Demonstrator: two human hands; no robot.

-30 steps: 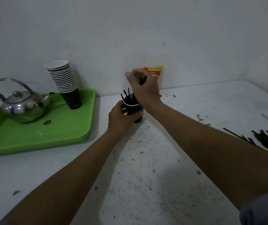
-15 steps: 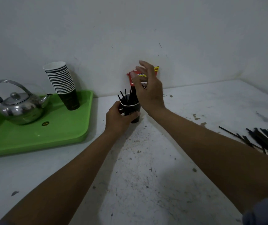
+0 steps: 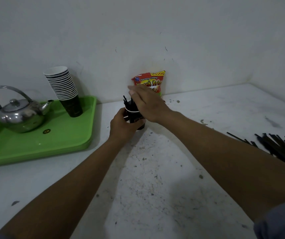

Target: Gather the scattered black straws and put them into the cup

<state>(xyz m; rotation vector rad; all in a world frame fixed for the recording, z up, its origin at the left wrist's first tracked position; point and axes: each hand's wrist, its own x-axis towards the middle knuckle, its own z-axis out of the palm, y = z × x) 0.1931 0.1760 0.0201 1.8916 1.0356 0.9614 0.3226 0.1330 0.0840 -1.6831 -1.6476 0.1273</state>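
At the centre of the frame the left hand (image 3: pixel 123 125) wraps around the dark cup (image 3: pixel 134 116), its grip pressed around the wall, I'd judge to keep the light cup from tipping while straws go in. A few black straws (image 3: pixel 127 102) already stand in it, their tips poking up above the rim. The right hand (image 3: pixel 148 104) hovers flat over the cup's mouth, fingers spread and holding nothing that I can see (it hides part of the rim, so how full the cup is I cannot tell). The rest of the straws, the loose pile (image 3: pixel 283 149), lies on the desk (image 3: pixel 155 195) at the right edge of the frame, well apart from the cup, so most of the gathering looks not yet done. Just behind the cup a red snack packet (image 3: pixel 151 83) leans on the wall. In the left of the frame a green tray (image 3: pixel 34 149) carries a steel kettle (image 3: pixel 20 116) and a stack of paper cups (image 3: pixel 63 88). Nothing lies between cup and pile except the person's own right forearm.
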